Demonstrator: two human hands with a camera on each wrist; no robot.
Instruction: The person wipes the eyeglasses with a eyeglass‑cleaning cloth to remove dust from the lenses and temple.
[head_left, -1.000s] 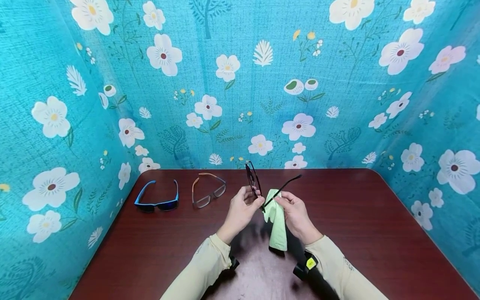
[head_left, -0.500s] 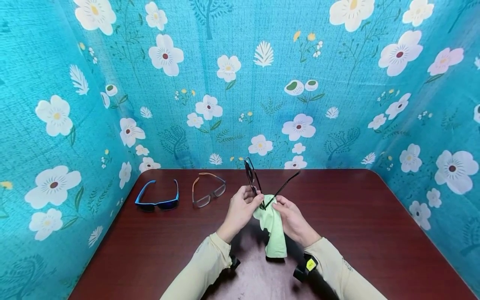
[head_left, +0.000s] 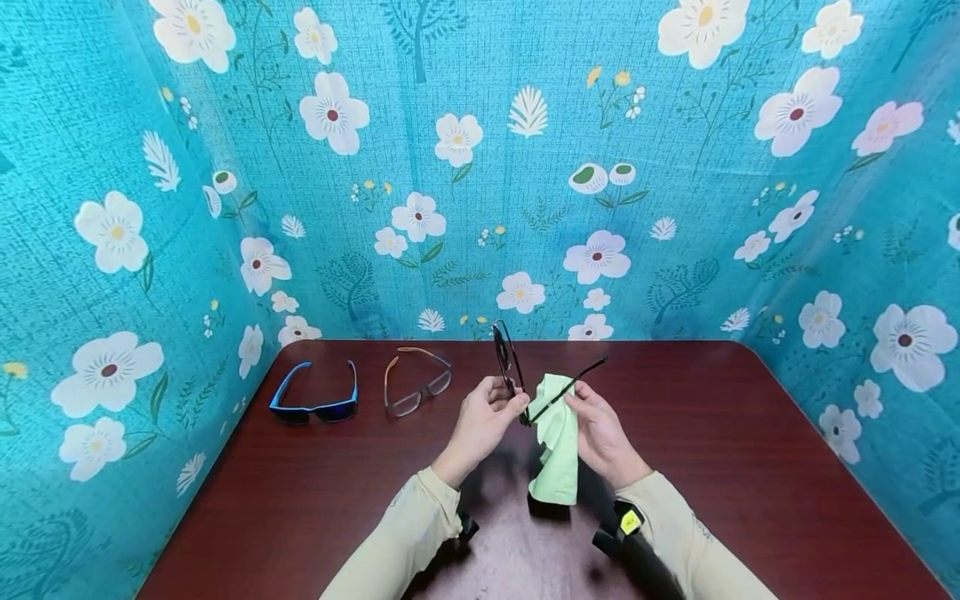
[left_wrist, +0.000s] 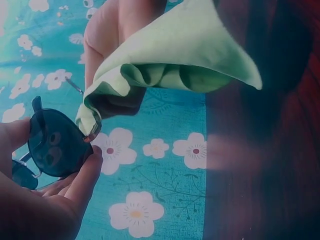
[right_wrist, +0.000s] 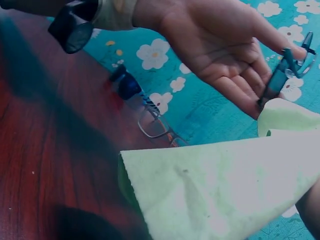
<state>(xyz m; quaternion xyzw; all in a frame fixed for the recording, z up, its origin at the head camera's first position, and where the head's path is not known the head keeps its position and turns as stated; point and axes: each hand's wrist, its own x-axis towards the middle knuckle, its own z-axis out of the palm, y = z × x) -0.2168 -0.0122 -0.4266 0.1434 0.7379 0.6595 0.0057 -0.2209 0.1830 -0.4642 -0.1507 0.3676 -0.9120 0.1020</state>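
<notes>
Dark-lensed sunglasses [head_left: 503, 354] with thin black temples are held above the table, lenses turned sideways. My left hand [head_left: 480, 423] grips them by the front frame, thumb and fingers at the edges of a lens [left_wrist: 57, 142]. A pale green cloth [head_left: 557, 454] hangs from my right hand [head_left: 603, 433], which pinches it around one temple, partway between hinge and tip. In the left wrist view the cloth's folded top wraps the temple near the hinge. The right wrist view shows the cloth [right_wrist: 220, 185] draping wide in front, hiding most of the right hand's fingers.
Blue-framed sunglasses [head_left: 315, 412] lie on the dark red table [head_left: 300, 500] at the far left. Beside them are eyeglasses [head_left: 408, 403] with orange-brown temples. A blue floral curtain [head_left: 480, 208] surrounds the table's back and sides. Each wrist bears a black camera.
My right hand first moved the cloth toward the hinge, then drew it back up and right along the temple. The left hand stays nearly in place, still holding the sunglasses.
</notes>
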